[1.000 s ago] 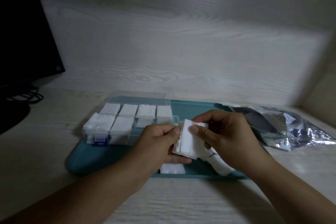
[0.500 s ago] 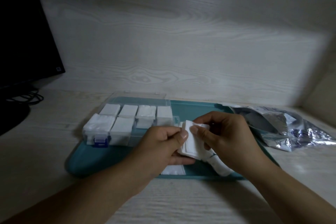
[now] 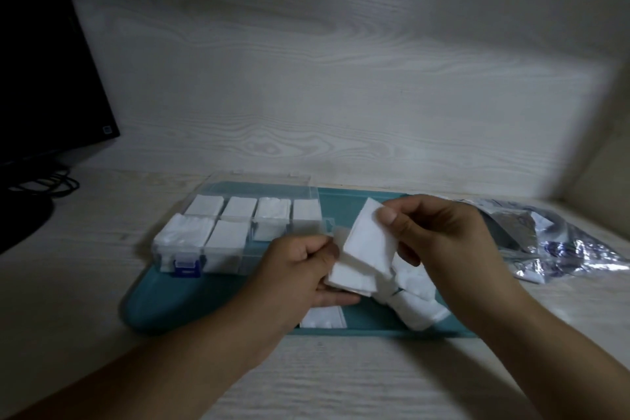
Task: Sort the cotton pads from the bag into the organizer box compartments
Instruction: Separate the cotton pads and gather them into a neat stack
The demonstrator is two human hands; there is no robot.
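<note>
Cotton pads — both hands' pinch

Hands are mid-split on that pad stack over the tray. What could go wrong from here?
1. The right hand pinches only the top cotton pads by a corner; the loose stack in the left hand could fan out and drop onto the teal tray.
2. The organizer box compartments that can be seen already look full, so added pads may spill over the dividers.
3. Loose pads lie under the right wrist and could get swept off the tray.
</note>
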